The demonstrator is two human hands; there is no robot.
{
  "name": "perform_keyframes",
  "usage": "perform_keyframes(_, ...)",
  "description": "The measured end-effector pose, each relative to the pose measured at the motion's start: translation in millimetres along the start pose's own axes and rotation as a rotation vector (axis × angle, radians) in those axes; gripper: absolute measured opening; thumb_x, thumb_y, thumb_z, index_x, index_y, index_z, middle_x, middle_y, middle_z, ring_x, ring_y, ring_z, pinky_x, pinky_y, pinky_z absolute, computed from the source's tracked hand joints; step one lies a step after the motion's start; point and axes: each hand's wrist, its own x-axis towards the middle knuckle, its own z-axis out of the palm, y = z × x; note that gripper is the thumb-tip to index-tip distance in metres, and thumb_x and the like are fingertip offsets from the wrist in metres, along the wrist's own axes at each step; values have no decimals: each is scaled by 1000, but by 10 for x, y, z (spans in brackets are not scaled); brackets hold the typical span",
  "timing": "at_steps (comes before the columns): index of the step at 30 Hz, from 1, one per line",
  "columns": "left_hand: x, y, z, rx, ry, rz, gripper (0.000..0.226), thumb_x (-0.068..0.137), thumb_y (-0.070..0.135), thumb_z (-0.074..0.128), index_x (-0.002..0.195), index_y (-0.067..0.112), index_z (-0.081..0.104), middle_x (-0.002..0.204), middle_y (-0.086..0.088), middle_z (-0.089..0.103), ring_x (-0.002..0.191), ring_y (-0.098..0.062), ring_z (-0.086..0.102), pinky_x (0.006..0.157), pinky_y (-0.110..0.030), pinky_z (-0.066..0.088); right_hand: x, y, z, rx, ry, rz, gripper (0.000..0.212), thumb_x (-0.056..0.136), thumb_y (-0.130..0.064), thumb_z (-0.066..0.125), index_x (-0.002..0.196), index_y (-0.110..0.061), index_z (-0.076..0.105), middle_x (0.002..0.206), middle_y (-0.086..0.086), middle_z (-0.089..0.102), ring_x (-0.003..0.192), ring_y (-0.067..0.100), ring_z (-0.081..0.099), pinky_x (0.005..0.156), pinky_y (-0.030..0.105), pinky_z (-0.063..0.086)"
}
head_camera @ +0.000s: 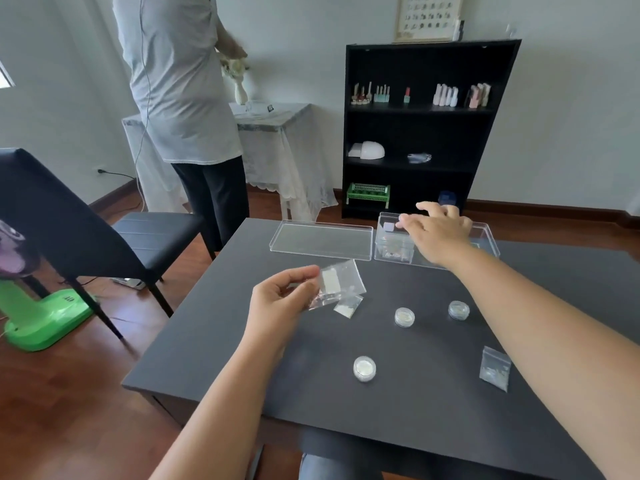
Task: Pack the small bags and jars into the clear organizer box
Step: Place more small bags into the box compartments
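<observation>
My left hand (pixel 280 299) pinches a small clear bag (pixel 341 280) above the dark table (pixel 242 341); a second small bag (pixel 349 305) lies just under it. My right hand (pixel 438 232) reaches over the clear organizer box (pixel 391 244) at the table's far side, fingers spread, with nothing seen in it. A small pale item (pixel 389 226) sits at the box's top left, by my thumb. Three small round jars rest on the table: one in the middle (pixel 404 317), one to the right (pixel 459 310), one nearer me (pixel 364 368). Another small bag (pixel 494 368) lies at the right.
The box's clear lid (pixel 322 241) lies flat to the left of the box. A black chair (pixel 69 216) and a green fan base (pixel 45 320) stand left of the table. A person (pixel 183 98) stands behind, by a cloth-covered side table. A black shelf unit (pixel 422 133) is against the far wall.
</observation>
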Motion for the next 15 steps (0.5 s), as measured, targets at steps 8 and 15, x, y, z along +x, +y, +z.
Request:
perform_keyframes(8,465,231,581,18,-19,25,23,85,16,71,99,35,75,76,11,73,67,-4,62,80,-20,53,-346,709,-114,26,-14,109,38,96,-47,37,129,-39,55,147,0,44,133,32,32,103,46,30)
perform_keyframes(15,913,100,1124,343,-2,96,32,82,17,74,114,19,73,86,6,75,76,-10,70,64,-22,54,-505,879,-75,191,-147,28,56,95,-47,49,147,-29,37,155,1,36,144,27,22,112,50,26)
